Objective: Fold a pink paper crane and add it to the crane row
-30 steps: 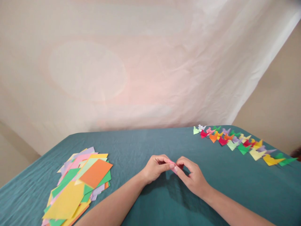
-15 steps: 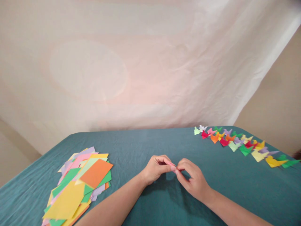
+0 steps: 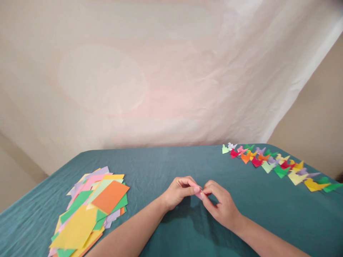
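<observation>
My left hand (image 3: pixel 179 193) and my right hand (image 3: pixel 219 205) meet just above the teal tablecloth (image 3: pixel 166 164), near its front middle. Both pinch a small folded piece of pink paper (image 3: pixel 198 190) between thumbs and fingertips. Most of the paper is hidden by my fingers, so its shape is unclear.
A loose pile of coloured paper squares (image 3: pixel 91 207), orange and yellow on top, lies at the left front. A row of several small folded paper figures (image 3: pixel 276 164) in many colours runs along the right rear edge of the table. A pale cloth backdrop (image 3: pixel 160 71) hangs behind.
My hands have stayed together on the pink paper, with only small finger movements. The view has shifted slightly.
</observation>
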{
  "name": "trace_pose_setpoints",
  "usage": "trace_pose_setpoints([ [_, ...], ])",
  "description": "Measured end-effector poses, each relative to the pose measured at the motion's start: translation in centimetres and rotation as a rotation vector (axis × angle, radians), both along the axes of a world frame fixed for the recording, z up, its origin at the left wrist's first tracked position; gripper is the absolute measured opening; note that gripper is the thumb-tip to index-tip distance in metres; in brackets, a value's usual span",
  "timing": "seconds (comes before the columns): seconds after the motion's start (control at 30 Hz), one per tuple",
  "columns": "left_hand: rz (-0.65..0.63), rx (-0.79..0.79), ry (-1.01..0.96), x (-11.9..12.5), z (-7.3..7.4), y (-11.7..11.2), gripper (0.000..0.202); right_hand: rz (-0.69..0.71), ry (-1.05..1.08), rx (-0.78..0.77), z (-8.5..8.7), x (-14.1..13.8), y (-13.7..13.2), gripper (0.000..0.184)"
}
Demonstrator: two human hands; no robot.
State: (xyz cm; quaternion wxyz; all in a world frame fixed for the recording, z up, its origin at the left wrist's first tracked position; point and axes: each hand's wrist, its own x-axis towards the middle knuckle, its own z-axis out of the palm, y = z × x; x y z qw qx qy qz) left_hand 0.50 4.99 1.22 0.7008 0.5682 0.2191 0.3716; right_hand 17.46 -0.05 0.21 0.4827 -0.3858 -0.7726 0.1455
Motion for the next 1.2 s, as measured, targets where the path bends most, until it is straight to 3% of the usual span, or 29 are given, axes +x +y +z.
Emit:
trace_pose_setpoints([
  [0.3,0.046,-0.032,-0.004,0.27,-0.29,0.10,0.020,-0.011,0.003,-0.109,0.38,-0.14,-0.16,0.013],
  [0.6,0.056,0.031,0.036,0.23,-0.29,0.14,0.023,-0.038,-0.011,-0.085,0.13,-0.01,-0.06,0.013],
  [0.87,0.122,-0.071,-0.019,0.69,-0.50,-0.05,0.025,-0.040,-0.014,-0.084,0.27,-0.01,0.03,0.013],
  [1.2,0.144,0.023,0.106,0.95,-0.29,0.02,0.036,-0.047,0.089,-0.165,0.19,0.56,0.19,0.021],
])
